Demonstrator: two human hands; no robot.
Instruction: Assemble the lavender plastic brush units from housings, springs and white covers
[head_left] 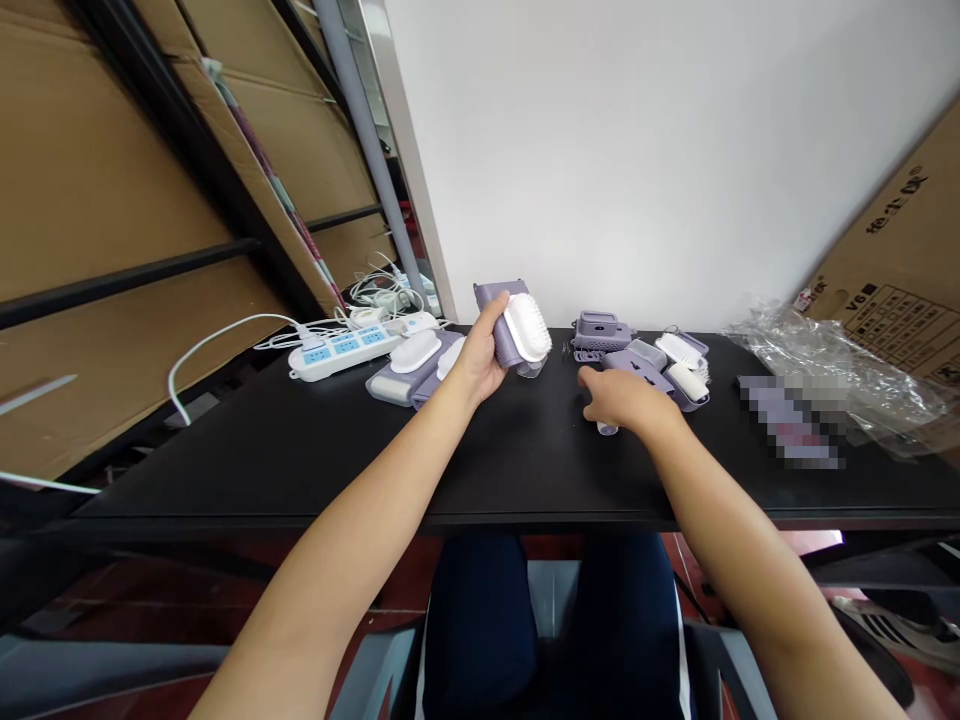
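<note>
My left hand (484,355) is closed around a purple-grey plastic casing with a white bristled scrub brush (529,328) on its face, raised above the black table. A clear piece (531,369) shows at the casing's lower end. My right hand (626,398) is low over the table, index finger and thumb bent and apart. Just under it shows a small clear round piece (607,429); whether the hand touches it I cannot tell. Beyond that hand sits a group of purple parts: an open casing (636,366), a white lint roller (686,382) and another white brush (681,350).
Left of my left hand lie similar purple casings with white tops (415,352). Behind them is a white power strip (352,348) with tangled cables. Crumpled clear plastic (847,350) and a blurred flat item (791,420) lie right. A cardboard box (900,270) leans there.
</note>
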